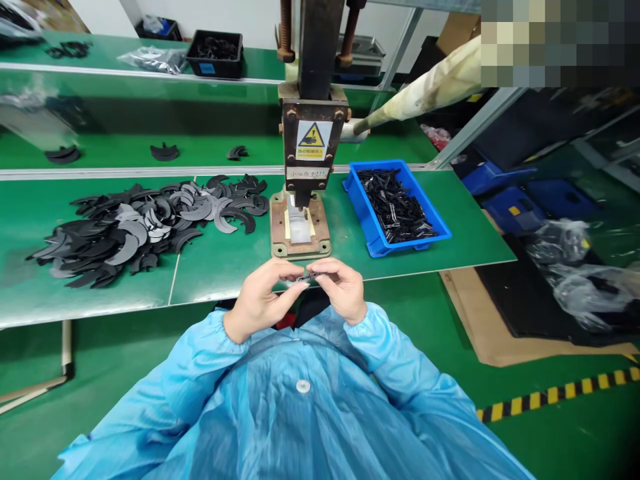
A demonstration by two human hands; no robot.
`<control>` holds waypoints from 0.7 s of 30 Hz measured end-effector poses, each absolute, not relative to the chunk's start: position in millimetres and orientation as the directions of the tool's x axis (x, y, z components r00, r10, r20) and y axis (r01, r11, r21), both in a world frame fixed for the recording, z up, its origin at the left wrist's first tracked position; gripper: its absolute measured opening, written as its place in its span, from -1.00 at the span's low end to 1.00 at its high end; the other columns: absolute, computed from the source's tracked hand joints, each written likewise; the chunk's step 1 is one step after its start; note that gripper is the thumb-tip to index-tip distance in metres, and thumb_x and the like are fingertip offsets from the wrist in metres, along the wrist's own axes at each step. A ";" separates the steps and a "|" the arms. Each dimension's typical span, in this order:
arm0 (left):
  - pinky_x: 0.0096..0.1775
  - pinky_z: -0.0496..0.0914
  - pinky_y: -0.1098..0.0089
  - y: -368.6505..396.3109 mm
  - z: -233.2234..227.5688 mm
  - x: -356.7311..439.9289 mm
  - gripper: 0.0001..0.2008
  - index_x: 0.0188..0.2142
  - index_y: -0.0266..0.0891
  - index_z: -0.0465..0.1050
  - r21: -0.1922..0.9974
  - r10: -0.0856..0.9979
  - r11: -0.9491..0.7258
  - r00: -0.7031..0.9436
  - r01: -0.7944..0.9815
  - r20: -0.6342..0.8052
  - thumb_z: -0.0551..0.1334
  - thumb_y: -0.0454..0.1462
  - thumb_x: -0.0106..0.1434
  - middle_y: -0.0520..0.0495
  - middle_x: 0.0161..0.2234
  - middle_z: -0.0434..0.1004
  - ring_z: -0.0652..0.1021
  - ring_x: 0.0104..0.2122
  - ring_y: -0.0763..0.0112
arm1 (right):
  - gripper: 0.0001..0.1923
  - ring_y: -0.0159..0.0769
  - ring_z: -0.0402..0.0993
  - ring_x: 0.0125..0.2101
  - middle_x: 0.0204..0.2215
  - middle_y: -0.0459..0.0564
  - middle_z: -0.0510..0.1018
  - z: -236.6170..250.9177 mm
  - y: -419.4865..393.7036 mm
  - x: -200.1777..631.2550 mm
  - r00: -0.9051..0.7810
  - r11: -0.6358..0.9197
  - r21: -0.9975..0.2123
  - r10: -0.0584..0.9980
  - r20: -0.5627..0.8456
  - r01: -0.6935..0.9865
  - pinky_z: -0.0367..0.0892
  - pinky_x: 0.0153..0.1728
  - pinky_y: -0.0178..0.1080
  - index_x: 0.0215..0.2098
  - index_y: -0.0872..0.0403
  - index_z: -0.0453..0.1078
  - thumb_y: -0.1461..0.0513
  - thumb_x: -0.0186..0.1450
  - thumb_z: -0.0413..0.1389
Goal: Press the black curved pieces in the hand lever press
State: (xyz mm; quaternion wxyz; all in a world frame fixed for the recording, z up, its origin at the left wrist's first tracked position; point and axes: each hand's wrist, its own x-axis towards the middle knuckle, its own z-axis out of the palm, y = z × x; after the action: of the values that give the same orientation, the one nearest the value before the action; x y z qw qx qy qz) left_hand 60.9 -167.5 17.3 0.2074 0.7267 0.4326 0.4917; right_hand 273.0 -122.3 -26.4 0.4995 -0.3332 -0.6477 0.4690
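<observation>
My left hand and my right hand meet just below the table's near edge, both pinching one small thin black part between their fingertips. Straight ahead stands a press with a yellow warning label, its die base plate holding a pale insert. A heap of black curved flat parts lies to the left on the green table. A blue bin of thin black strips sits to the right of the press.
A second green shelf behind carries a black tray, plastic bags and a few stray black parts. Another person's pale sleeve reaches in at the upper right. Blue crates, bagged goods and cardboard lie on the floor at right, near a yellow-black stripe.
</observation>
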 end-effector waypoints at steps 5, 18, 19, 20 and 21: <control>-0.12 0.58 0.22 -163.1 13.6 52.5 -0.85 0.01 -0.08 0.61 0.671 0.802 -0.580 0.180 0.462 0.569 0.35 -0.25 0.47 -0.11 -0.17 0.69 0.66 -0.17 0.27 | -0.78 -0.18 0.71 -0.03 -0.06 -0.03 0.77 -14.4 -119.3 273.5 -0.297 0.388 -0.921 0.883 0.364 0.024 0.65 0.13 0.01 -0.02 -0.18 0.66 0.04 0.42 0.26; 0.01 0.51 0.26 -24.1 -20.9 11.0 -0.76 -0.04 -0.21 0.65 0.541 0.885 -0.373 0.113 0.754 0.452 0.21 -0.20 0.51 -0.17 -0.09 0.69 0.65 -0.10 0.23 | -0.39 -0.26 0.59 0.18 0.14 -0.04 0.55 177.2 -5.9 302.1 0.055 0.869 -0.493 0.494 0.868 -0.028 0.54 0.27 -0.07 0.25 -0.11 0.37 -0.27 0.48 -0.02; 0.02 0.50 0.26 -19.6 -21.1 12.9 -0.75 -0.03 -0.20 0.66 0.504 0.884 -0.384 0.151 0.774 0.443 0.20 -0.21 0.51 -0.17 -0.07 0.69 0.65 -0.06 0.21 | -0.33 -0.26 0.59 0.20 0.16 -0.04 0.53 192.3 -4.7 299.6 -0.010 0.885 -0.465 0.465 0.885 -0.024 0.54 0.27 -0.09 0.30 -0.12 0.31 -0.32 0.47 -0.06; 0.04 0.50 0.26 -16.4 -20.6 14.6 -0.74 -0.01 -0.19 0.66 0.465 0.882 -0.397 0.189 0.791 0.431 0.18 -0.23 0.52 -0.17 -0.05 0.68 0.64 -0.02 0.19 | -0.29 -0.29 0.61 0.15 0.12 -0.05 0.53 204.3 -4.2 297.4 -0.068 0.896 -0.443 0.441 0.895 -0.018 0.56 0.23 -0.12 0.29 -0.12 0.32 -0.35 0.44 -0.07; 0.04 0.49 0.25 -14.2 -19.6 15.9 -0.72 0.01 -0.18 0.66 0.423 0.879 -0.411 0.228 0.808 0.419 0.16 -0.24 0.52 -0.18 -0.02 0.67 0.63 0.01 0.17 | -0.29 -0.32 0.64 0.07 0.06 -0.07 0.52 213.1 -3.9 295.6 -0.117 0.899 -0.438 0.434 0.893 -0.007 0.58 0.17 -0.15 0.25 -0.11 0.36 -0.36 0.43 -0.06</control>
State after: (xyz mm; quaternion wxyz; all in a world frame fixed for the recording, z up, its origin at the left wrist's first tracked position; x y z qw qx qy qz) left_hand 15.9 -14.2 -19.6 0.0580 0.7814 0.5396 0.3080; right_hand 295.6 -3.9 213.1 0.6479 -0.1466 -0.7278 0.1704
